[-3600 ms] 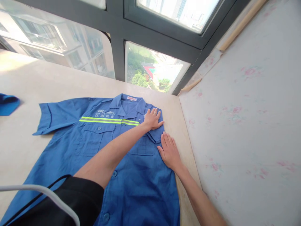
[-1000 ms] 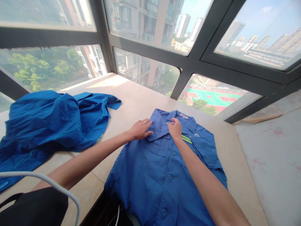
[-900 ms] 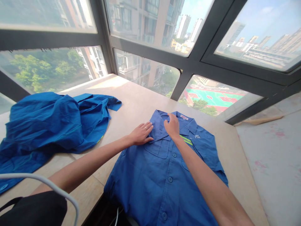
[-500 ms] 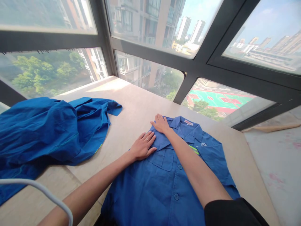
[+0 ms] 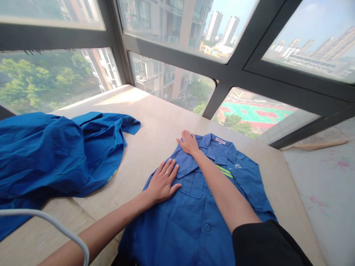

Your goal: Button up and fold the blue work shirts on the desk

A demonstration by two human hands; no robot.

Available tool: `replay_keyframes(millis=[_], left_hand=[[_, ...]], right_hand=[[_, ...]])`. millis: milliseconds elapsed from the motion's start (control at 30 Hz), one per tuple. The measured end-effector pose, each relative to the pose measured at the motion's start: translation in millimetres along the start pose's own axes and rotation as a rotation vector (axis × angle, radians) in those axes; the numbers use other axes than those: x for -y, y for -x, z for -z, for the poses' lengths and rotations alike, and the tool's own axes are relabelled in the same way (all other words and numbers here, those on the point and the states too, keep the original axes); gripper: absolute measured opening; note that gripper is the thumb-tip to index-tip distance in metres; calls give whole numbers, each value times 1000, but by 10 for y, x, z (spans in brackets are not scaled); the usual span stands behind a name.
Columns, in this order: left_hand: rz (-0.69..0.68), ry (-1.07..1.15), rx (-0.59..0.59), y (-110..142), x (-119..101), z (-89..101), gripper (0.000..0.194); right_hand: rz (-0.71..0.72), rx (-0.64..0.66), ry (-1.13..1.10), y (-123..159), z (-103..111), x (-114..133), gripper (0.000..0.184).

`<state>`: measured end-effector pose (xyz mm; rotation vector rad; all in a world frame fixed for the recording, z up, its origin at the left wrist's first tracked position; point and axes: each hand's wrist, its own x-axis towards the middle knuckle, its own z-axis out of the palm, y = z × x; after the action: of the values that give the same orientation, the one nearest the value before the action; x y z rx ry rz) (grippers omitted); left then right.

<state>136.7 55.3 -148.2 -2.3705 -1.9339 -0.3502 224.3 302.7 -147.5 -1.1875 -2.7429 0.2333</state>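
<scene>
We have left hand (image 5: 162, 184) and right hand (image 5: 189, 143) flat on the shirt (image 5: 177, 225), fingers extended, gripping nothing; dragging either palm could crease its folded left side.

shirt (image 5: 183, 225) — matt woven cloth | sill (image 5: 159, 136) — smooth, glare-washed, perhaps stone | ring (image 5: 167, 173): shiny metal
</scene>
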Motion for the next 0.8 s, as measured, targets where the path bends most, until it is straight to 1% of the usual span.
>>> replay_keyframes(millis=[100,200,300,367,467,533,567,633,700,733,800], left_hand=[[-67,-16,-44,100,-54,50,79],[-153,-1,0,111,-88,101,78],[-158,30,56,82,-95,128,77],[-138,51,71,69,-93,136,76],[-108,81,81,65,-94,141,75],[-102,97,85,67,-99,143,74],[-102,105,84,67,-103,144,73],[-86,118,68,70,-115,145,71],[-42,123,32,77,-127,146,67],[-12,119,9,83,-134,145,65],[56,99,-35,96,-147,139,61]], right_hand=[[8,-66,15,16,-20,10,64],[4,-189,77,43,-33,49,54],[28,-280,150,70,-21,95,52],[43,-292,179,89,2,121,53],[31,-264,186,153,51,177,54],[52,-252,185,243,81,243,55],[85,-249,185,303,91,287,56],[202,-224,179,449,95,387,58],[336,-153,152,603,78,478,58],[376,-108,131,673,64,511,57],[382,-32,88,781,33,542,56]])
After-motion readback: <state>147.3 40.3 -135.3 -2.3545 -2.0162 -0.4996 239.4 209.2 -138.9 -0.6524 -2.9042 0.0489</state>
